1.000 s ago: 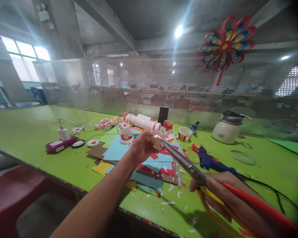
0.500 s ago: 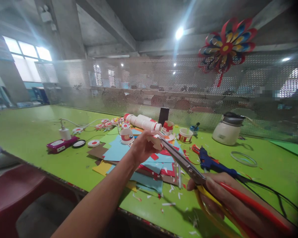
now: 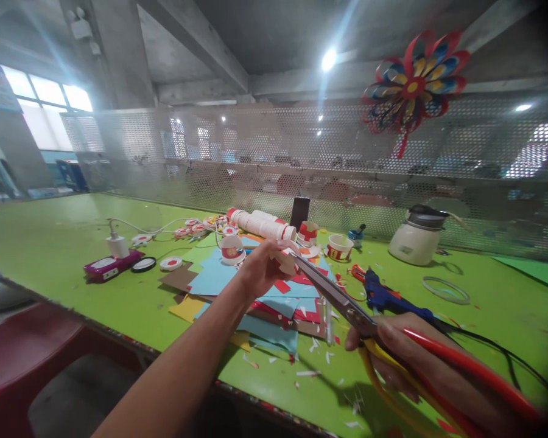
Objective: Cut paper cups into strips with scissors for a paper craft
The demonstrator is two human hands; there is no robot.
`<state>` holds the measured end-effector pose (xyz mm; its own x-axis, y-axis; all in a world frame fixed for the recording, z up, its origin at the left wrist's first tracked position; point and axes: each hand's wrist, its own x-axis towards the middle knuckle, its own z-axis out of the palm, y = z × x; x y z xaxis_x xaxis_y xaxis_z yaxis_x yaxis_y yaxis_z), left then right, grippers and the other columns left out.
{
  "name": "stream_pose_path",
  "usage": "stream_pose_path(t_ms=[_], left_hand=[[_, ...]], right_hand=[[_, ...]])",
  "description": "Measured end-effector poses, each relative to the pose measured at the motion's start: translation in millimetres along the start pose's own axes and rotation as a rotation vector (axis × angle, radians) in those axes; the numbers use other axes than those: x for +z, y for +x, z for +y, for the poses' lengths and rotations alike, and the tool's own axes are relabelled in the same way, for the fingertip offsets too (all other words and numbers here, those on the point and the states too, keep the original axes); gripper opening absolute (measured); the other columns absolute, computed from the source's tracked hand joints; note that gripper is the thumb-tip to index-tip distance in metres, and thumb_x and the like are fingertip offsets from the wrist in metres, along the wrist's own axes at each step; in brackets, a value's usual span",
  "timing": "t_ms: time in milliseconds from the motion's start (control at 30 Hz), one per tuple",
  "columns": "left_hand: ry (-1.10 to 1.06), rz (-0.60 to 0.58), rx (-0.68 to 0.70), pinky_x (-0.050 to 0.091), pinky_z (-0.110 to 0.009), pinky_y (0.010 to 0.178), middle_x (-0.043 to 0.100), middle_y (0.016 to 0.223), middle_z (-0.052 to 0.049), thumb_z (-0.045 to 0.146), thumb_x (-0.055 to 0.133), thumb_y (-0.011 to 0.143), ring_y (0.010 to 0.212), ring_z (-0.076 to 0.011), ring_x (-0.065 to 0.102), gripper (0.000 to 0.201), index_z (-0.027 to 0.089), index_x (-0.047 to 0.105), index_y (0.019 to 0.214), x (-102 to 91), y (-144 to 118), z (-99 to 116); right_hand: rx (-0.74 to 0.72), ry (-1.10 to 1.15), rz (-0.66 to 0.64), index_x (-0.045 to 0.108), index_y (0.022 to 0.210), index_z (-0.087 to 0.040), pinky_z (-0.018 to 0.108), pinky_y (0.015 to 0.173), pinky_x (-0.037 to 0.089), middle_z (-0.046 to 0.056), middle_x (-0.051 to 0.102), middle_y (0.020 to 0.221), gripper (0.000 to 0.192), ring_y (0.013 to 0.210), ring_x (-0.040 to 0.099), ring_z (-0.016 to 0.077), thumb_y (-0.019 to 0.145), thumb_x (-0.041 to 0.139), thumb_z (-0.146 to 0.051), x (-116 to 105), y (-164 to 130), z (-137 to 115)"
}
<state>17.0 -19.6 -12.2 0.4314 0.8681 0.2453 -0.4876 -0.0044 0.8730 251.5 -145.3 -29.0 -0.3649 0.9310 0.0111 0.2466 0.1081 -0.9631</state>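
My left hand [image 3: 265, 267] pinches a small white piece of paper [image 3: 287, 263] above the paper pile. In my right hand [image 3: 406, 350] are large scissors [image 3: 338, 298] with red and yellow handles, their tips touching the white paper at my left fingers. The blades lie close together. Beneath my hands spreads a stack of coloured paper sheets [image 3: 219, 281], blue on top, with brown, yellow and red ones at the edges. Just behind my left hand stands a cut paper cup [image 3: 232, 250]. White and red paper scraps [image 3: 308, 373] litter the green table [image 3: 150, 322].
A blue hot glue gun [image 3: 383, 295] lies right of the scissors, its black cord trailing right. Behind are stacked paper cups [image 3: 262, 225], a phone [image 3: 300, 213], a cut cup [image 3: 339, 247] and a kettle [image 3: 415, 237]. At left sit a purple power strip [image 3: 112, 266] and a red chair [image 3: 31, 353].
My hands, the paper and the scissors hold nearly the same pose. The whole view has shifted very slightly. A red scrap now shows under the scissors' handles at the bottom right.
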Motion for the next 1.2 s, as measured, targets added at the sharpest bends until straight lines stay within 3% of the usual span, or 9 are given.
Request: stream_pose_path(t_ms=[167, 300, 467, 633, 733, 867, 1000, 1200], left_hand=[[0.044, 0.006, -0.007, 0.03, -0.022, 0.043, 0.059, 0.055, -0.004, 0.037, 0.058, 0.063, 0.045, -0.0098, 0.046, 0.026, 0.012, 0.062, 0.068, -1.2, 1, 0], [0.075, 0.059, -0.021, 0.03, -0.021, 0.042, 0.057, 0.053, -0.002, 0.036, 0.059, 0.064, 0.044, -0.0095, 0.046, 0.025, 0.012, 0.061, 0.068, -1.2, 2, -1], [0.074, 0.144, -0.015, 0.034, -0.021, 0.042, 0.056, 0.051, 0.0, 0.035, 0.059, 0.062, 0.045, -0.0109, 0.049, 0.023, 0.014, 0.06, 0.072, 0.2, 3, -2], [-0.003, 0.198, -0.043, 0.038, -0.022, 0.044, 0.058, 0.053, 0.0, 0.031, 0.061, 0.062, 0.049, -0.0133, 0.055, 0.021, 0.015, 0.059, 0.075, 1.6, 3, 2], [-0.09, 0.158, 0.014, 0.044, -0.024, 0.049, 0.062, 0.059, -0.003, 0.032, 0.062, 0.064, 0.052, -0.0129, 0.056, 0.02, 0.013, 0.061, 0.07, 0.1, 3, 5], [-0.146, 0.072, 0.157, 0.047, -0.025, 0.06, 0.067, 0.072, -0.006, 0.032, 0.066, 0.069, 0.064, -0.0139, 0.06, 0.022, 0.012, 0.068, 0.077, -2.2, 3, 6], [-0.053, -0.007, 0.284, 0.048, -0.03, 0.074, 0.069, 0.089, -0.01, 0.034, 0.068, 0.074, 0.082, -0.0183, 0.062, 0.029, 0.013, 0.073, 0.093, 1.1, 1, 5], [0.023, -0.042, 0.349, 0.046, -0.032, 0.073, 0.07, 0.096, -0.012, 0.037, 0.069, 0.075, 0.087, -0.0214, 0.061, 0.035, 0.017, 0.074, 0.102, 6.8, -3, 3]], right_hand=[[-0.05, -0.075, 0.006, 0.07, 0.087, -0.023, 0.02, 0.049, 0.039, -0.004, 0.052, 0.055, 0.044, 0.049, 0.045, 0.0087, 0.094, 0.042, -0.057, 2, 0, -8], [-0.02, -0.12, 0.082, 0.068, 0.074, -0.022, 0.022, 0.043, 0.036, -0.004, 0.045, 0.046, 0.054, 0.042, 0.038, 0.01, 0.087, 0.044, -0.068, 8, 0, -23], [-0.027, -0.148, 0.126, 0.069, 0.074, -0.023, 0.023, 0.039, 0.039, -0.004, 0.043, 0.044, 0.057, 0.039, 0.037, 0.0112, 0.082, 0.044, -0.073, 14, 0, -36], [-0.139, -0.281, 0.109, 0.066, 0.065, -0.023, 0.027, 0.059, 0.051, -0.001, 0.049, 0.049, 0.057, 0.05, 0.051, 0.0145, 0.087, 0.041, -0.069, 13, 0, -43], [-0.146, -0.317, 0.052, 0.063, 0.064, -0.021, 0.026, 0.059, 0.05, 0.001, 0.053, 0.054, 0.059, 0.053, 0.052, 0.0141, 0.091, 0.036, -0.065, 10, -1, -38], [-0.159, -0.347, 0.162, 0.065, 0.073, -0.023, 0.026, 0.054, 0.048, 0.002, 0.059, 0.063, 0.052, 0.057, 0.054, 0.0153, 0.093, 0.036, -0.062, 12, -2, -30], [-0.236, -0.448, 0.181, 0.065, 0.076, -0.024, 0.027, 0.052, 0.047, 0.002, 0.058, 0.061, 0.047, 0.055, 0.054, 0.0167, 0.093, 0.037, -0.059, 18, 2, -28], [-0.295, -0.616, 0.213, 0.069, 0.092, -0.022, 0.026, 0.049, 0.045, 0.002, 0.062, 0.063, 0.042, 0.053, 0.056, 0.0157, 0.093, 0.04, -0.053, 17, 9, -16]])
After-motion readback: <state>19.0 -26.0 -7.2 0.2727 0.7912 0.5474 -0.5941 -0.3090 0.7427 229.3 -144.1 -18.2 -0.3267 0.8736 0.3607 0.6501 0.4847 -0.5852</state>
